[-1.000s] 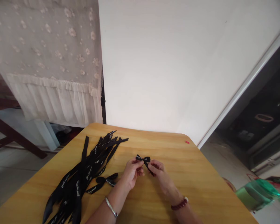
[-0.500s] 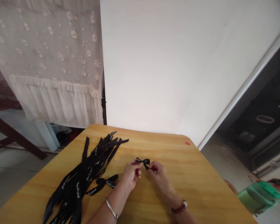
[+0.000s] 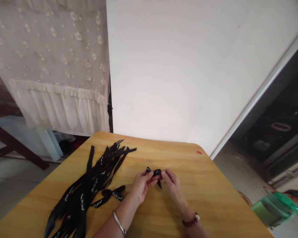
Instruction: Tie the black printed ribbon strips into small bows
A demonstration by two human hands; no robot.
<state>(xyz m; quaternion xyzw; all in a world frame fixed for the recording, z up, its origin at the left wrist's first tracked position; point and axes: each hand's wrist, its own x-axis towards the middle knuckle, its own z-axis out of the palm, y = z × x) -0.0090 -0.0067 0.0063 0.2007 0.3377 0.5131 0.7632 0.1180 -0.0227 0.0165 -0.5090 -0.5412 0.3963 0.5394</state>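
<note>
A small black ribbon bow [image 3: 158,172] with white lettering is held above the table between both hands. My left hand [image 3: 142,184] pinches it near the knot, thumb on top. The fingertips of my right hand [image 3: 172,183] are closed on the bow's right loop. One ribbon tail hangs down below the knot between the hands. Left of my left forearm lies another black bow [image 3: 111,193] with loose tails. Beside it, a long pile of black printed ribbons [image 3: 91,185] stretches along the left side of the table.
The wooden table [image 3: 213,198] stands against a white panel [image 3: 188,66]. A small red piece [image 3: 199,152] lies near its far right corner. A lace curtain [image 3: 59,66] hangs at the back left. A green translucent container [image 3: 273,208] stands beyond the right edge.
My right hand has moved from the lower ribbon tail up to the bow's right loop. My left fingers now cover more of the knot, and the tail hangs free.
</note>
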